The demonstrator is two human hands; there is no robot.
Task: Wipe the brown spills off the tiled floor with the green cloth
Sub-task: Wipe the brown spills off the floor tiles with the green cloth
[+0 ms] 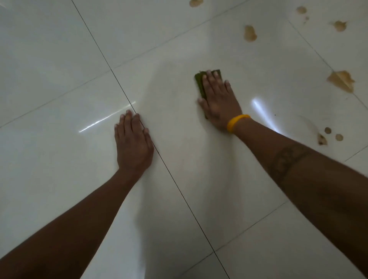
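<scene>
My right hand (217, 99), with a yellow band at the wrist, lies flat on the folded green cloth (199, 83) and presses it onto the white tiled floor (59, 59). Only the cloth's far and left edges show past the fingers. My left hand (133, 143) rests palm down on the floor beside a grout line, holding nothing. Brown spills lie to the right: a large patch (341, 80), an oval blot (250, 33), and small drops with a smeared ring (326, 136) near my right forearm.
More brown blots sit at the far right top (340, 25) and at the top edge (196, 2). Dark grout lines cross the glossy tiles diagonally, and bright light reflections lie on the floor near both hands.
</scene>
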